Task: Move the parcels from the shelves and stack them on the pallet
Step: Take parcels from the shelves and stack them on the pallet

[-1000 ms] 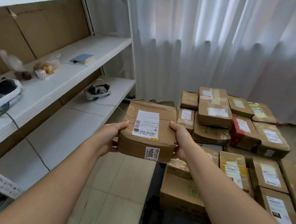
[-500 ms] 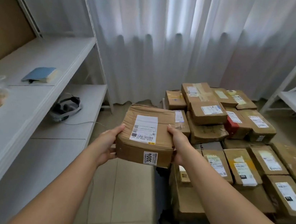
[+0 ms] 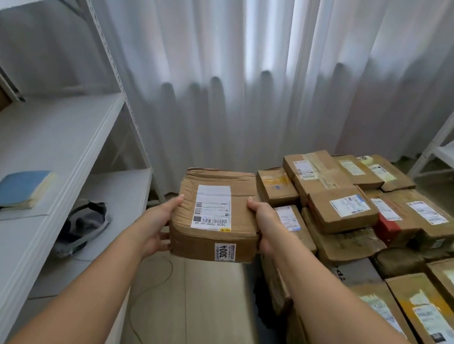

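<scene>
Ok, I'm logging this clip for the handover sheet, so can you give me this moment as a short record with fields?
carried item: brown cardboard parcel, white shipping label on top, sticker reading 3004 on the near side
left hand: left hand holds the parcel's left side
right hand: right hand holds its right side
parcel position: in the air above the floor, left of the stack
stack: taped parcels piled at right, in front of the white curtain
left shelf: blue book lying flat

A small parcel storeroom: white metal shelves [image 3: 52, 131], stacked labelled cartons [image 3: 358, 215], curtained window [image 3: 233, 71].
</scene>
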Action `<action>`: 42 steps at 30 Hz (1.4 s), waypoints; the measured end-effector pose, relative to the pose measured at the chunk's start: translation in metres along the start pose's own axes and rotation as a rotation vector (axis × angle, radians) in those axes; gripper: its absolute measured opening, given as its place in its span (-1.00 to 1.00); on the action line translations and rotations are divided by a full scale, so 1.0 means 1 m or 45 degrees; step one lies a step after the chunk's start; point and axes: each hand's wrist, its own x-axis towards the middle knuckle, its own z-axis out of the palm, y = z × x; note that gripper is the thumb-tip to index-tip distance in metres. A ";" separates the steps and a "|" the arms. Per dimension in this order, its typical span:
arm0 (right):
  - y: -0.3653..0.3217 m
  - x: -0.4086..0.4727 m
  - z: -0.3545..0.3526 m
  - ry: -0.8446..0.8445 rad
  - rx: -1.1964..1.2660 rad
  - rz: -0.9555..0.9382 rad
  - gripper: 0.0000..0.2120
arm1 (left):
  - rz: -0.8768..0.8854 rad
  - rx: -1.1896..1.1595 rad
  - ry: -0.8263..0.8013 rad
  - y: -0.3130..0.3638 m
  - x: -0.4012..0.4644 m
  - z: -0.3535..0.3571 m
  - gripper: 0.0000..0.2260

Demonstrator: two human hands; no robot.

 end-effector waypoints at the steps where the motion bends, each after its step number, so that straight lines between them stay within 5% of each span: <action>1: -0.011 0.010 0.006 0.006 0.005 -0.011 -0.74 | 0.007 -0.006 -0.017 0.012 0.014 0.000 -0.66; 8: -0.072 0.077 0.036 0.021 -0.050 -0.044 -0.67 | 0.014 0.050 -0.198 0.076 0.117 0.008 -0.62; 14: -0.102 0.129 0.041 0.245 0.087 -0.063 -0.52 | -0.024 0.235 -0.254 0.119 0.196 0.031 -0.69; 17: -0.119 0.139 0.043 0.313 0.124 -0.080 -0.61 | -0.051 0.288 -0.260 0.149 0.226 0.048 -0.69; 22: -0.135 0.167 0.020 0.380 0.122 -0.050 -0.38 | -0.072 0.329 -0.213 0.181 0.271 0.095 -0.66; 36: -0.210 0.290 -0.097 0.412 0.455 0.044 -0.72 | -0.126 0.547 -0.332 0.235 0.375 0.265 -0.64; 39: -0.216 0.307 -0.114 0.440 0.463 0.099 -0.76 | -0.166 0.532 -0.285 0.231 0.399 0.286 -0.51; 42: -0.208 0.323 -0.130 0.441 0.431 0.151 -0.73 | -0.153 0.468 -0.191 0.223 0.424 0.301 -0.18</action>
